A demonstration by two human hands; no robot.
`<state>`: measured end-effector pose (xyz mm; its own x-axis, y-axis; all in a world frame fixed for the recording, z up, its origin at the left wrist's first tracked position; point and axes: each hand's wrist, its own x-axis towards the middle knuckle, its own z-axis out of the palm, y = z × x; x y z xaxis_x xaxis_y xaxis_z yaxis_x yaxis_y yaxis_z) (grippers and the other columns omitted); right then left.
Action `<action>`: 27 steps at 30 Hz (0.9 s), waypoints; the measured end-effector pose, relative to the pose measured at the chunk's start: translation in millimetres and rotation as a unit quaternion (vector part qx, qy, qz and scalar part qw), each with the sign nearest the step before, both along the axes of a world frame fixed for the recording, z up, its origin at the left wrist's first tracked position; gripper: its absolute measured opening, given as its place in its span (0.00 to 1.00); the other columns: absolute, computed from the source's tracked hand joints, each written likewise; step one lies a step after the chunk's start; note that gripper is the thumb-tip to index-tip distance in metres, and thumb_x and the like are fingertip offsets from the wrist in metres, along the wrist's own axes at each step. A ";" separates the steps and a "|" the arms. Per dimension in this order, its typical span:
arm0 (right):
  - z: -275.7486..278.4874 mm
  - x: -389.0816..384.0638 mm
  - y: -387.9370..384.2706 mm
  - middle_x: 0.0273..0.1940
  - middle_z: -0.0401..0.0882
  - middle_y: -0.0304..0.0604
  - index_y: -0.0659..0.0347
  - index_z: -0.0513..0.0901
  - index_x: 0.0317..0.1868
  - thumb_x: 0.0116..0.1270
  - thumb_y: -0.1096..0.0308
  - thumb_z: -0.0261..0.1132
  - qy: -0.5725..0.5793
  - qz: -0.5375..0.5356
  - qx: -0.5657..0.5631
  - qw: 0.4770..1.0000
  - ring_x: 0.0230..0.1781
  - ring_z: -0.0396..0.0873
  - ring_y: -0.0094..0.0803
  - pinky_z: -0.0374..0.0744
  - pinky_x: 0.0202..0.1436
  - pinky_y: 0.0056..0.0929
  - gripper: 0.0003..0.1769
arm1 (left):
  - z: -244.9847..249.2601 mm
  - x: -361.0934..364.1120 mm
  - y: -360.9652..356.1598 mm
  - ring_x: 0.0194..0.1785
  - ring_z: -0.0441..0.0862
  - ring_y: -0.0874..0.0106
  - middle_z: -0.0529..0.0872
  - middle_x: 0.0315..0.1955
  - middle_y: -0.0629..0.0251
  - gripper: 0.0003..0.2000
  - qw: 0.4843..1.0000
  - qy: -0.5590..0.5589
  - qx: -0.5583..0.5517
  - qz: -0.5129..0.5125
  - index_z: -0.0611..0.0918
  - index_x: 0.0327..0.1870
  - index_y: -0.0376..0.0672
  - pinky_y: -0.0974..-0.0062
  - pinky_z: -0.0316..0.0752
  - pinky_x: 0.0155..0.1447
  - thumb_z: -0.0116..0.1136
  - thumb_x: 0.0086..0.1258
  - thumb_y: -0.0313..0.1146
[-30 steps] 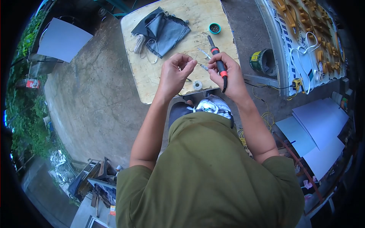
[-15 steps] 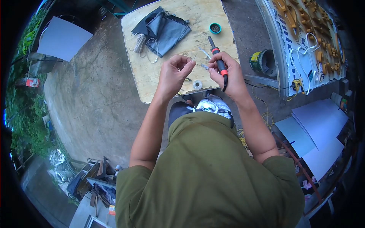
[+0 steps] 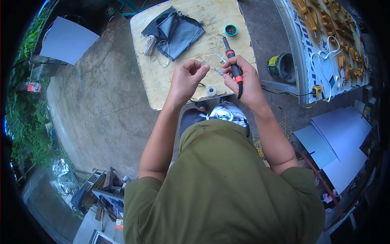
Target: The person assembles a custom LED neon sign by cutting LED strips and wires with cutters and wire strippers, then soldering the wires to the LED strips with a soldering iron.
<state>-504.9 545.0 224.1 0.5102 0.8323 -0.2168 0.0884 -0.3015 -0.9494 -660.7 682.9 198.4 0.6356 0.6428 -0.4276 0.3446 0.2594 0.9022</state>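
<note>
My right hand [image 3: 245, 79] is closed around the black-and-red handle of a soldering iron [image 3: 232, 61], its tip pointing away from me over the table. A thin pale strip [image 3: 218, 71] sticks out from the same hand's fingertips. My left hand [image 3: 187, 77] pinches a thin wire [image 3: 209, 62] between thumb and forefinger, close to the strip's end. Another piece of pale strip [image 3: 219, 56] shows beside the iron. Below the hands, a small spool [image 3: 211, 90] sits near the table's front edge, with a partly hidden yellow-and-black tool [image 3: 200, 84] beside it.
The wooden table [image 3: 221, 16] carries folded denim cloth [image 3: 178, 36], a bundle of pale cord [image 3: 150, 44] and a small teal cup [image 3: 230, 30] with dark contents. A bucket [image 3: 280, 66] stands to the right, by a board with yellow pieces [image 3: 343, 49]. Yellow cable [image 3: 286, 128] lies on the floor.
Both hands stay almost in place, keeping the same grips. The view has shifted very slightly.
</note>
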 end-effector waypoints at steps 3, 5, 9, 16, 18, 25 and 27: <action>-1.8 -0.4 -0.6 0.36 0.85 0.41 0.62 0.82 0.49 0.64 0.75 0.71 -0.001 0.002 -0.001 1.000 0.36 0.82 0.23 0.82 0.45 0.27 0.13 | -0.8 -0.4 1.0 0.34 0.74 0.87 0.85 0.30 0.76 0.10 1.000 0.013 -0.008 -0.004 0.87 0.39 0.35 0.82 0.68 0.37 0.69 0.77 0.34; -0.9 -0.7 -0.8 0.36 0.86 0.41 0.62 0.82 0.49 0.64 0.75 0.71 -0.003 0.002 -0.003 1.000 0.36 0.83 0.24 0.82 0.45 0.28 0.13 | -1.2 -0.1 1.3 0.34 0.76 0.86 0.86 0.31 0.75 0.10 1.000 0.028 -0.007 -0.007 0.88 0.39 0.34 0.82 0.70 0.38 0.69 0.76 0.34; -0.1 -1.2 -0.6 0.36 0.86 0.42 0.62 0.83 0.49 0.65 0.75 0.71 -0.012 -0.001 -0.005 1.000 0.36 0.83 0.25 0.82 0.45 0.28 0.12 | -3.6 -2.1 3.3 0.35 0.78 0.84 0.88 0.32 0.71 0.11 0.999 0.016 -0.040 -0.013 0.88 0.39 0.34 0.82 0.72 0.41 0.70 0.75 0.35; 3.3 -0.7 -0.3 0.40 0.82 0.36 0.61 0.82 0.49 0.66 0.78 0.69 0.006 0.014 -0.021 1.000 0.39 0.78 0.17 0.79 0.47 0.19 0.11 | -8.0 -3.9 6.8 0.34 0.78 0.84 0.88 0.31 0.71 0.12 0.997 0.027 -0.065 -0.024 0.88 0.38 0.34 0.82 0.71 0.41 0.70 0.74 0.36; 0.7 -1.7 -0.4 0.37 0.85 0.40 0.61 0.82 0.48 0.65 0.76 0.70 -0.004 0.003 -0.007 1.000 0.37 0.81 0.22 0.81 0.46 0.25 0.12 | -6.4 -2.8 5.8 0.33 0.77 0.84 0.87 0.30 0.72 0.12 0.998 0.032 -0.051 -0.020 0.88 0.37 0.34 0.82 0.71 0.40 0.71 0.74 0.36; -0.7 -1.0 0.7 0.35 0.86 0.42 0.62 0.83 0.48 0.64 0.75 0.70 -0.012 -0.007 -0.011 1.000 0.36 0.82 0.25 0.82 0.45 0.28 0.12 | 6.2 1.7 0.3 0.30 0.74 0.86 0.85 0.27 0.74 0.11 0.999 0.026 -0.021 0.000 0.87 0.35 0.34 0.82 0.67 0.35 0.73 0.73 0.34; -1.2 -0.5 0.8 0.35 0.86 0.41 0.62 0.83 0.48 0.65 0.75 0.70 -0.016 -0.007 -0.012 1.000 0.36 0.82 0.25 0.82 0.45 0.28 0.12 | 7.6 2.3 0.4 0.30 0.74 0.86 0.85 0.27 0.75 0.11 0.999 0.027 -0.020 0.003 0.87 0.35 0.34 0.82 0.67 0.34 0.73 0.73 0.34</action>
<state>-505.4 545.8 222.8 0.5288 0.8200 -0.2190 0.1151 -0.3249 -0.9387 -658.4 683.4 206.0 0.6072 0.6282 -0.4865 0.3899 0.2979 0.8713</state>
